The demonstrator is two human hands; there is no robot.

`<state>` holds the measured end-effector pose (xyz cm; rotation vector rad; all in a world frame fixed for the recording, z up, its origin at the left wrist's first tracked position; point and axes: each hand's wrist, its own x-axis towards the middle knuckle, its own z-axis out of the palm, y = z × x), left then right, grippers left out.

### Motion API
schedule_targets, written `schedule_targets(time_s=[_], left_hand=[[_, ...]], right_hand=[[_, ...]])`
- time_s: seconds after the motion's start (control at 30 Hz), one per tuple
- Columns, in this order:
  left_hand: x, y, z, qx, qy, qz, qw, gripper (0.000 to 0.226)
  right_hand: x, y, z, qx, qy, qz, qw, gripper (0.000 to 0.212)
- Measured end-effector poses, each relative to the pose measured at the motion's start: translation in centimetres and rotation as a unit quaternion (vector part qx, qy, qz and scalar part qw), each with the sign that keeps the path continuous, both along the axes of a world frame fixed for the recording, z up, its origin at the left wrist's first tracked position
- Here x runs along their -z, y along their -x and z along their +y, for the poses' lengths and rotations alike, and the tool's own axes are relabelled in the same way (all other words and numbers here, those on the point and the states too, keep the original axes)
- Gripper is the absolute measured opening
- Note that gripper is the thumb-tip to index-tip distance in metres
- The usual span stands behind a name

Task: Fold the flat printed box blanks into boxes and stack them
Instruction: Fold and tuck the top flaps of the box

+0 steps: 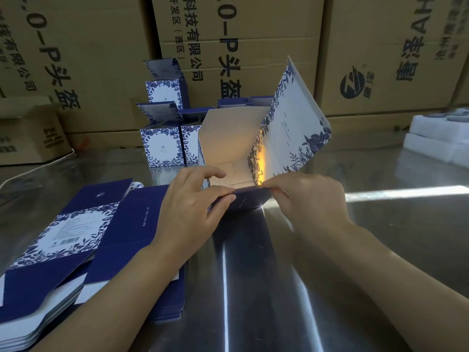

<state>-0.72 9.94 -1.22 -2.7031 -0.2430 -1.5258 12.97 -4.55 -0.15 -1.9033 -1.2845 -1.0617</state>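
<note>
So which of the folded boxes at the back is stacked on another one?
The folded box at the far left, up against the brown cartons. It sits on a lower box; the box beside that carries nothing.

The half-formed box stands on the table directly before me, near its middle. My left hand is at the box's near-left corner, my right hand at its near-right corner, both on its near edge. The stack of flat blanks lies along the table's left side, toward the near edge. The folded boxes stand behind it, toward the far edge, one upon another. Shipping cartons are ranged behind the table. Foam trays rest at the far-right edge.
</note>
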Motion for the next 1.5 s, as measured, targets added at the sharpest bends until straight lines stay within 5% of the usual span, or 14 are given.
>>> schedule_targets(time_s=[0.37, 0.63, 0.93, 1.23, 1.5], left_hand=[[0.3, -0.1, 0.0, 0.018, 0.001, -0.012, 1.0, 0.029], [-0.5, 0.4, -0.1, 0.011, 0.136, -0.102, 0.985, 0.05], [0.4, -0.5, 1.4, 0.063, 0.427, -0.082, 0.898, 0.066], [1.4, -0.9, 1.9, 0.028, 0.449, -0.002, 0.893, 0.061], [1.1, -0.9, 1.9, 0.032, 0.458, -0.007, 0.888, 0.057]], right_hand=[[-0.7, -0.3, -0.6, 0.062, 0.136, 0.039, 0.988, 0.028], [-0.9, -1.5, -0.9, 0.03, 0.072, 0.08, 0.994, 0.022], [-0.7, -4.2, -0.6, -0.059, -0.01, 0.117, 0.991, 0.021], [-1.0, -3.3, -0.7, -0.174, -0.083, 0.322, 0.927, 0.021], [-1.0, -3.5, -0.6, -0.191, -0.108, 0.386, 0.896, 0.017]])
